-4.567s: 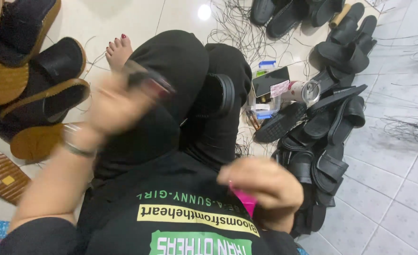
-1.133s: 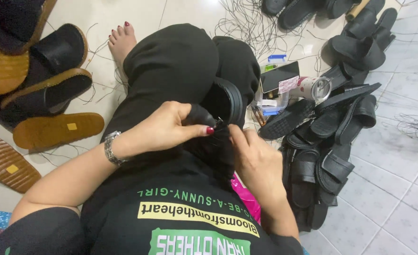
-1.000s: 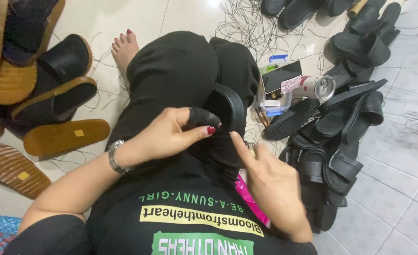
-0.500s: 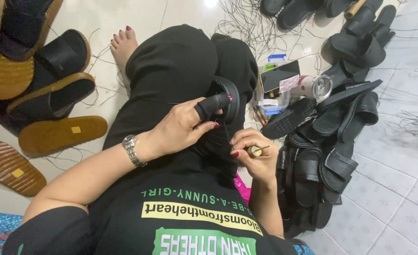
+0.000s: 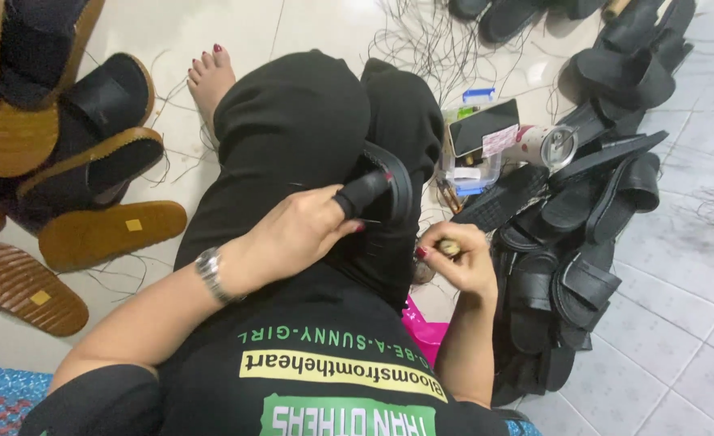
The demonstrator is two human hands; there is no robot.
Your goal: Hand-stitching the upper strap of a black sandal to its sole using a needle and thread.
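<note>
- Fingers of the left hand (image 5: 304, 234) are clamped round the strap of a black sandal (image 5: 385, 194), which sits on the lap against the black-trousered knee (image 5: 292, 121).
- Right hand (image 5: 462, 262), just beside and below that grip, is pinched shut on a small brownish tool (image 5: 449, 247); its working tip is hidden, so what kind of tool it is cannot be told.
- To do this well, I'd say hold the strap taut and steady with the left grip, and bring the tool in close to it, clear of the thumb.
- Just beyond the sandal, a clear plastic box (image 5: 470, 157) with a dark phone on it, and a metal can (image 5: 546, 145) lying beside.
- Right of the grip, a heap of black sandals (image 5: 567, 266) on the tiled floor (image 5: 680, 323).
- Far left of the grip, tan-soled sandals (image 5: 106, 234), well apart.
- Loose dark threads (image 5: 421, 40) litter the floor ahead.
</note>
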